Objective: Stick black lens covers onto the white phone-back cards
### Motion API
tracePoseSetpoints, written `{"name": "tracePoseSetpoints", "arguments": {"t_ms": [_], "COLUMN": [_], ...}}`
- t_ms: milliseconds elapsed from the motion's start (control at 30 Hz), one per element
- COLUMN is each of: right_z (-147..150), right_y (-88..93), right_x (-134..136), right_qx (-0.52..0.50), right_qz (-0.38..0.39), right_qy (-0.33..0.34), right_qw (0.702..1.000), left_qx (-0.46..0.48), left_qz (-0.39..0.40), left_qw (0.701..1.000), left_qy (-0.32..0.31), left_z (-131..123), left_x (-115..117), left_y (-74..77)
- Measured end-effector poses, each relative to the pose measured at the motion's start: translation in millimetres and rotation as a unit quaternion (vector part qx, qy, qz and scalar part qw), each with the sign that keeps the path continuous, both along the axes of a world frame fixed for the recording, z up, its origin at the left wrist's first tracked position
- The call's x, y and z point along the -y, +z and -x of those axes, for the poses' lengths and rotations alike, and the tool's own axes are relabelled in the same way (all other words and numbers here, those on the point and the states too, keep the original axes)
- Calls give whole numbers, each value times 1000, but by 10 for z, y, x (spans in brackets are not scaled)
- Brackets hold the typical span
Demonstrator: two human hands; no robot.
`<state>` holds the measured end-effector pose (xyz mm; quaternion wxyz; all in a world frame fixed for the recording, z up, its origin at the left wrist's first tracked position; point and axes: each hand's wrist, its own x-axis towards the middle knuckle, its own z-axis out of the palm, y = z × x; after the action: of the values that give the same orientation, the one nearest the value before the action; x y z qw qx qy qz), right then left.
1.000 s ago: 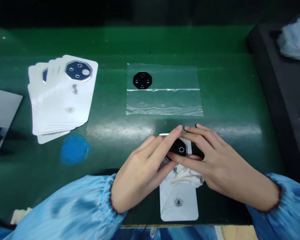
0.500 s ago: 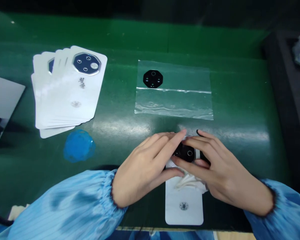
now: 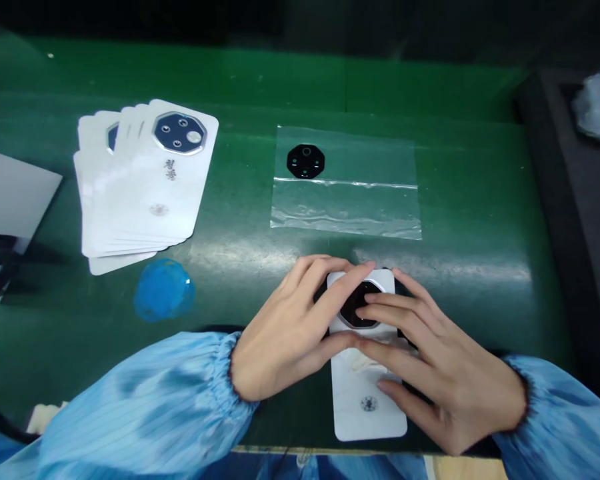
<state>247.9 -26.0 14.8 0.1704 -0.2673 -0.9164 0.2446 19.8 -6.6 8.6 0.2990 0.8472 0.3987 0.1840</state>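
Head view: left hand (image 3: 290, 330) and right hand (image 3: 430, 363), fingers closed in narrowly, pressing on a black octagonal lens cover (image 3: 361, 304). It sits on a white card (image 3: 365, 407) near the green bench's (image 3: 470, 200) front edge. Second cover (image 3: 305, 161) lies on a clear plastic bag (image 3: 345, 207), farther off.

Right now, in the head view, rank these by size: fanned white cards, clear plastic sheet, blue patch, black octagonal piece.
Largest first: fanned white cards, clear plastic sheet, blue patch, black octagonal piece. The patch lies nearer the camera, so that last ranking is unsure.
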Motion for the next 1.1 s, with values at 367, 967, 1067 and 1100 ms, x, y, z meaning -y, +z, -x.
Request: {"name": "tracePoseSetpoints", "arguments": {"t_ms": [367, 967, 1067, 1100], "right_z": [-9, 214, 199, 192], "right_y": [55, 65, 83, 90], "right_x": [-87, 106, 82, 81], "right_qx": [-380, -154, -150, -149], "right_qz": [303, 364, 371, 372], "right_qy": [-331, -263, -262, -262], "right_qw": [809, 880, 878, 878], "left_qx": [290, 300, 296, 294], "left_qz": [280, 204, 206, 202], "left_qw": [907, 898, 896, 898], "left_qy": [124, 251, 257, 258], "left_z": [-5, -82, -70, -66], "left_x": [-18, 76, 72, 75], "left_y": [-1, 125, 131, 130]}}
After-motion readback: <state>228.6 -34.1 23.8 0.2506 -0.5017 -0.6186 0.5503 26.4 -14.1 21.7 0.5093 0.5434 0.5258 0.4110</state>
